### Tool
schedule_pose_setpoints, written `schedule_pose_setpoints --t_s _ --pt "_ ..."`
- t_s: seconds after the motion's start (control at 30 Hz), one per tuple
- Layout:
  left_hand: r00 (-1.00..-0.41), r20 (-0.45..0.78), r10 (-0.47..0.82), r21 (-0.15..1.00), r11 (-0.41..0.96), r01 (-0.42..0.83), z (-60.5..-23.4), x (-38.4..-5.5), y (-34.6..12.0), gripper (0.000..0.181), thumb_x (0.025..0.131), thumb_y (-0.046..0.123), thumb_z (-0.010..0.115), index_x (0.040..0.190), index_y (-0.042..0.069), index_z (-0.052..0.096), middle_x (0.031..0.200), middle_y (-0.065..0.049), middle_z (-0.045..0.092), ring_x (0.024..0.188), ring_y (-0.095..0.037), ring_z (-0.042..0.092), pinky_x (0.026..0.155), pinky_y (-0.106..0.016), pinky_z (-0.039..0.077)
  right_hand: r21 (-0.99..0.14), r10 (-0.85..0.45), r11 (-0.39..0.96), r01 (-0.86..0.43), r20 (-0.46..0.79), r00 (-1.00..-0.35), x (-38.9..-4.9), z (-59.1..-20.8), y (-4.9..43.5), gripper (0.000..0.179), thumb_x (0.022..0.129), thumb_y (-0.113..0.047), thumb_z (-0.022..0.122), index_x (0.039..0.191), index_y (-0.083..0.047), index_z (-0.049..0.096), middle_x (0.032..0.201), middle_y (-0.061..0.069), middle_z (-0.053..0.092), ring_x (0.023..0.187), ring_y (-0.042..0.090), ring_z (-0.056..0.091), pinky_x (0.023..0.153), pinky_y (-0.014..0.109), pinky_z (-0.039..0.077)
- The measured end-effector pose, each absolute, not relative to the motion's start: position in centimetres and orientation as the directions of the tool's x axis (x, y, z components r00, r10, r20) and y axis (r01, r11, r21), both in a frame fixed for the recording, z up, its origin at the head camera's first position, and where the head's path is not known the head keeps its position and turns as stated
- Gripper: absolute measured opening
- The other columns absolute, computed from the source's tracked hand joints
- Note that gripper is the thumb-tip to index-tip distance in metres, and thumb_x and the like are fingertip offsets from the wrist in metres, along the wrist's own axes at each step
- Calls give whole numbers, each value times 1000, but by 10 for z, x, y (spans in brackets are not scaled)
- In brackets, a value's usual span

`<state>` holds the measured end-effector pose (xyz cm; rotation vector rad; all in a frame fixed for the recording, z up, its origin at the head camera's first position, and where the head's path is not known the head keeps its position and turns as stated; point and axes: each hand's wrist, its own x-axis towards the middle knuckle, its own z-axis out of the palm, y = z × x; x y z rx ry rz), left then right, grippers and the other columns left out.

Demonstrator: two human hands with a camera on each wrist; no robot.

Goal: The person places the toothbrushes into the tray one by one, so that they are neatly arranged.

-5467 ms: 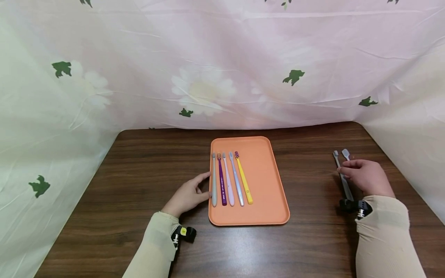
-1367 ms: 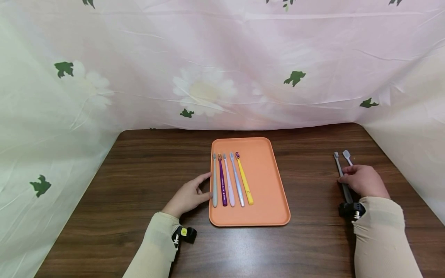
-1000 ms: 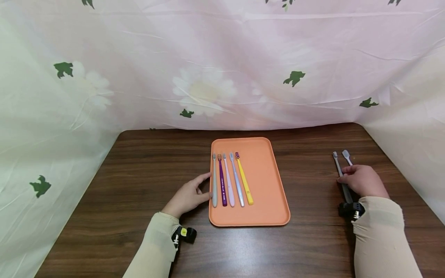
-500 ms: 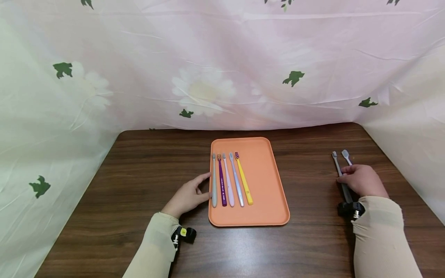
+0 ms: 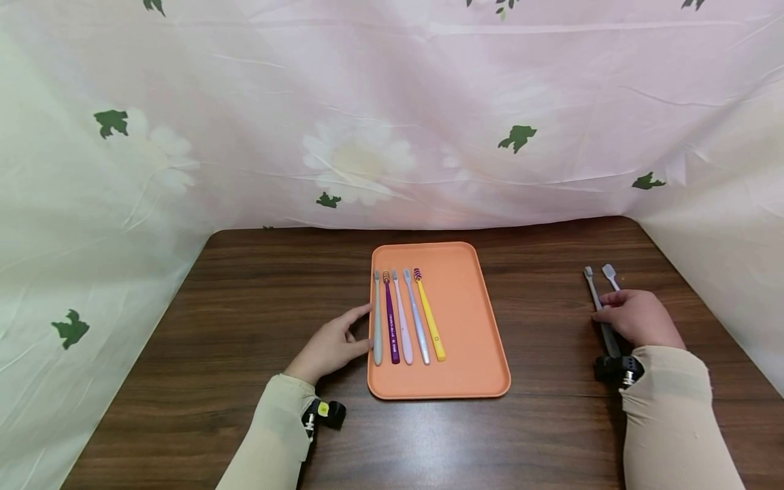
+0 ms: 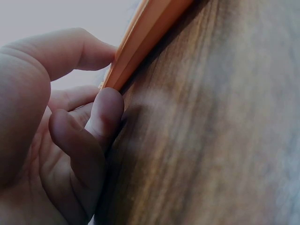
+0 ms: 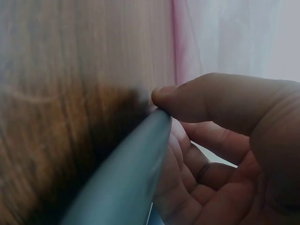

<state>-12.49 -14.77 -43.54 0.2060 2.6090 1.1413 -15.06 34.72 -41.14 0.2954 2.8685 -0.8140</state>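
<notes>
My right hand (image 5: 640, 318) pinches the handle of a dark grey toothbrush (image 5: 593, 286) between thumb and fingers at the right of the table. In the right wrist view the toothbrush's handle (image 7: 126, 173) runs up to the thumb tip, close along the wood. A pale lilac toothbrush (image 5: 609, 273) lies just right of it, mostly hidden by this hand. My left hand (image 5: 331, 346) touches the left edge of an orange tray (image 5: 474, 327) with thumb and fingertips. Seen from the left wrist, thumb and fingertips meet the tray's side wall (image 6: 140, 42).
On the tray's left half several toothbrushes lie side by side: grey-green (image 5: 377, 327), purple (image 5: 391, 327), pink (image 5: 402, 323), light blue (image 5: 418, 323) and yellow (image 5: 431, 320). The brown table (image 5: 263, 286) is bounded by a floral cloth (image 5: 361, 102) at the back and sides.
Over the last several seconds my right hand has come slightly nearer and lower on the grey toothbrush, whose head has shifted a little left. My left hand and the tray stay put.
</notes>
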Motion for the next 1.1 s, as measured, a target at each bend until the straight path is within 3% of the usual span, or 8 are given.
schedule_pose_setpoints --t_s 1.1 --pt "-947 -205 248 744 668 14 -435 -125 -148 67 83 35 69 142 31 37 62 -2 54 58 -15 53 51 -32 44 -523 156 812 259 -234 -960 -151 -407 342 42 86 -22 63 115 8 56 94 23 60 74 27 54 55 30 40"
